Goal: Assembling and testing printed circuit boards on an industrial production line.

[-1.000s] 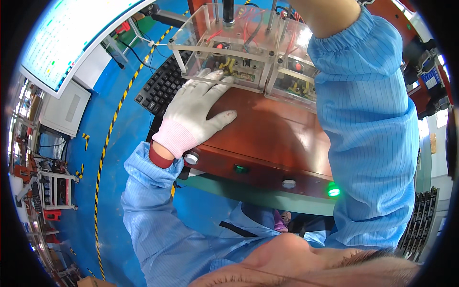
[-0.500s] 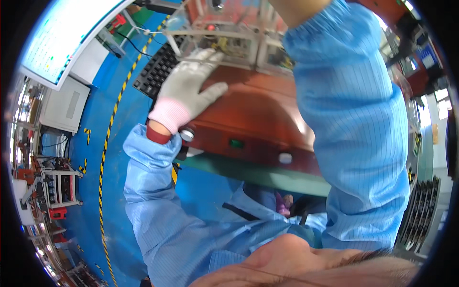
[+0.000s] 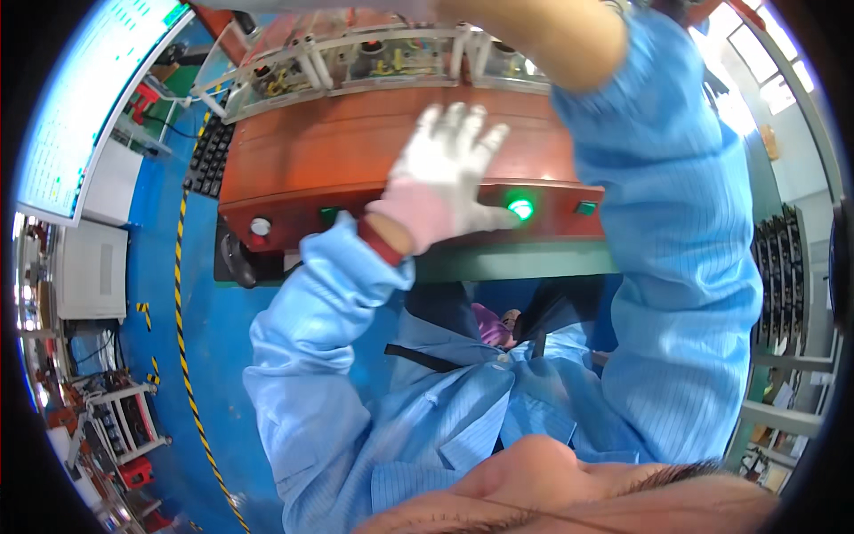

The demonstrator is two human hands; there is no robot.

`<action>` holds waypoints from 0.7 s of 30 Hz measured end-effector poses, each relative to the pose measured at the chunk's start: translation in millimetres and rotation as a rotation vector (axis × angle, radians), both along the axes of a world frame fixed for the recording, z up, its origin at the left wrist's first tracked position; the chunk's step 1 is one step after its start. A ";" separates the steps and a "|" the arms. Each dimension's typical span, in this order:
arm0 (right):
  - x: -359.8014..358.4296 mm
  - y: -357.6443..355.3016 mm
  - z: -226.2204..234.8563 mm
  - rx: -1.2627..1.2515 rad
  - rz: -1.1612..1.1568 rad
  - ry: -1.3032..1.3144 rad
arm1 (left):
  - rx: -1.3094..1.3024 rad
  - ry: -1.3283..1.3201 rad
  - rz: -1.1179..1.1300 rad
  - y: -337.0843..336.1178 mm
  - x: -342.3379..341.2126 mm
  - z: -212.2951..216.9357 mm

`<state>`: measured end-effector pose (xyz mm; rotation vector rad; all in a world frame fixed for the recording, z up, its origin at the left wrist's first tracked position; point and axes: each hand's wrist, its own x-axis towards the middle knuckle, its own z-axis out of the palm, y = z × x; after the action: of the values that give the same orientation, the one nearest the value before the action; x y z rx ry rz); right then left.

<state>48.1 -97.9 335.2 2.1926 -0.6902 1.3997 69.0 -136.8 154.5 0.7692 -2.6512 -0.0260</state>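
Note:
My left hand [image 3: 440, 182], in a white glove with a pink cuff, lies over the front of a red-brown machine housing [image 3: 302, 133]. Its fingers are spread, and the thumb reaches to a green lit button [image 3: 520, 210], touching or almost touching it. Bare skin of my right forearm [image 3: 543, 40] crosses the upper edge of the picture, over the clear-walled fixtures [image 3: 382, 62] on the housing. A blurred pale shape [image 3: 356, 7] beyond that wrist seems to be my gloved right hand; its fingers are cut off by the picture edge.
A silver knob [image 3: 260, 227] and a dark green switch [image 3: 585, 208] sit on the housing's front. Left of it are a black keyboard [image 3: 212, 156], a black mouse [image 3: 238, 260] and a bright monitor [image 3: 89, 98]. Black-and-yellow tape [image 3: 181, 311] runs along the blue floor.
My left hand has moved right and nearer to me, from beside the fixtures to the front button, which now glows green. My right forearm now slants leftward across the top. The view has shifted.

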 end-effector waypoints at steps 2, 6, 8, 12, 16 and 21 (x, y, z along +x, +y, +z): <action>-49.6 -20.4 6.6 -0.039 -0.065 -0.004 | -0.005 0.019 -0.054 22.0 -55.5 4.2; -121.0 -64.6 5.2 -0.098 -0.112 -0.051 | 0.055 -0.063 -0.051 42.3 -106.8 2.2; -132.8 -60.4 7.4 -0.147 -0.133 -0.070 | 0.011 -0.110 -0.005 47.3 -124.1 4.6; -160.0 -72.4 7.8 -0.229 -0.141 -0.132 | -0.012 -0.166 0.070 50.5 -136.6 9.1; -208.3 -80.8 20.4 -0.271 -0.139 -0.203 | -0.033 -0.192 0.047 64.2 -155.3 20.3; -210.3 -58.9 42.2 -0.192 -0.030 -0.291 | 0.075 0.020 -0.139 4.6 -126.4 -1.0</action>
<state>-162.3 -156.7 377.3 1.8449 -0.6531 1.7126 -57.5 -132.3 153.5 0.6027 -2.6926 -0.1700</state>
